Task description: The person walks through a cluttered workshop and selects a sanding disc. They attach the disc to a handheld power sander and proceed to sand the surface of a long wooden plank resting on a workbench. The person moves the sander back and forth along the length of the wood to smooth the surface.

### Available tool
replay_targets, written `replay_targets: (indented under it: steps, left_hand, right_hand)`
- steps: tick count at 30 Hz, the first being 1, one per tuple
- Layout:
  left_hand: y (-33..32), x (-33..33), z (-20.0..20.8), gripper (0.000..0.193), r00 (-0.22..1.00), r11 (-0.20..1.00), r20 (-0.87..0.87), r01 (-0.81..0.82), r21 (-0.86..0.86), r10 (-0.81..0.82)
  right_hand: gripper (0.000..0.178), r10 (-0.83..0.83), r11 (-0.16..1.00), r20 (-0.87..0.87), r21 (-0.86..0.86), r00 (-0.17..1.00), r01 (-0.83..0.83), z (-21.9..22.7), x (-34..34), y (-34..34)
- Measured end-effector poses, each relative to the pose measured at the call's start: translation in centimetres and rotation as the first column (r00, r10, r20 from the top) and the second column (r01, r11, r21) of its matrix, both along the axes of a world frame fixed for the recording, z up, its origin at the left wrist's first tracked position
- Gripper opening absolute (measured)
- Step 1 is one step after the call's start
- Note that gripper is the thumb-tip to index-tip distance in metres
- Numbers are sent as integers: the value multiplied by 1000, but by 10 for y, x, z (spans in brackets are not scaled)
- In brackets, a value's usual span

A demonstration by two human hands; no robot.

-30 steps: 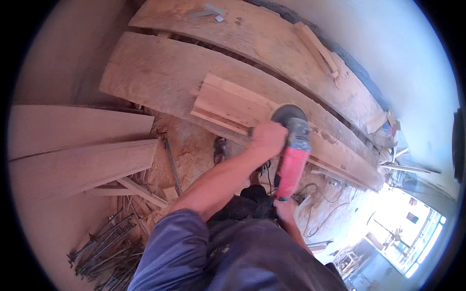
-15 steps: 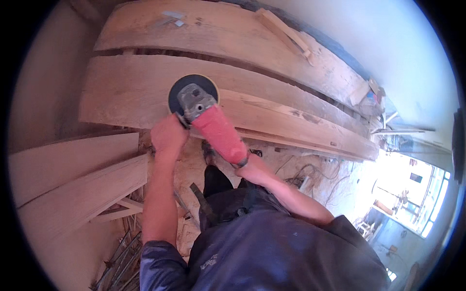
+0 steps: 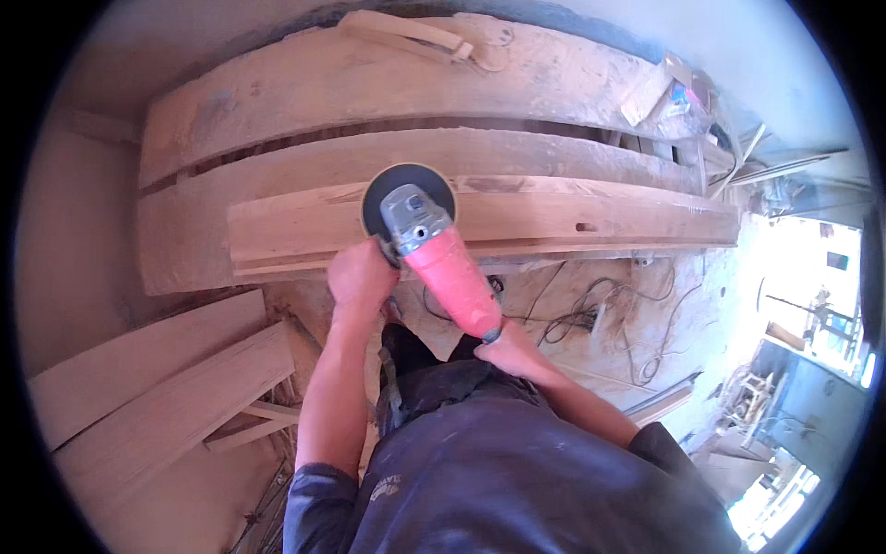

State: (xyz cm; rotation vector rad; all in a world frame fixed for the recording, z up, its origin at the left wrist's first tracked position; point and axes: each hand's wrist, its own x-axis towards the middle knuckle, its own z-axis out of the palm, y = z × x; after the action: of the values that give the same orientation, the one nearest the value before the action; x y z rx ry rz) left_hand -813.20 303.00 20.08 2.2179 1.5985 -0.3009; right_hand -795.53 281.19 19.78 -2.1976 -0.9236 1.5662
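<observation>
Both my hands are on a red angle grinder [image 3: 454, 284] with a grey metal head and a wide round disc [image 3: 377, 205]. My left hand [image 3: 363, 277] is closed at the side of the head, apparently round a side handle that the fingers mostly hide. At the rear end of the red body, my right hand [image 3: 513, 351] is wrapped round the grip. The disc lies over a long wooden board [image 3: 295, 226], which has a slot toward its right end and a stepped front edge. Whether the disc presses on the wood cannot be told.
Wide dusty planks [image 3: 323, 88] support the board, with a long gap between them. A wooden offcut [image 3: 401, 35] rests at the back. Two broad boards [image 3: 166, 355] stand at the left. Cables [image 3: 591, 309] lie on the dusty floor, and clutter fills the right.
My view has swung rightward, so the bench now looks more level. Both hands still hold the grinder, whose disc has moved right along the board, away from its left end.
</observation>
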Motion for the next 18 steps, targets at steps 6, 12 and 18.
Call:
replay_targets:
  steps: [6,12,18]
  left_hand:
    - [-35,163,14,22,980,979,94,184,-92,-175]
    - [-72,265,11,21,947,940,200,288,-180,-252]
    - [-51,235,9,19,952,950,218,255,-178,-215]
  right_hand:
    - [27,-235,972,5,-3,972,235,11,107,-74]
    - [16,-580,811,-88,-157,810,564,10,168,-125]
    - [15,-531,843,-99,-163,842,513,30,145,-91]
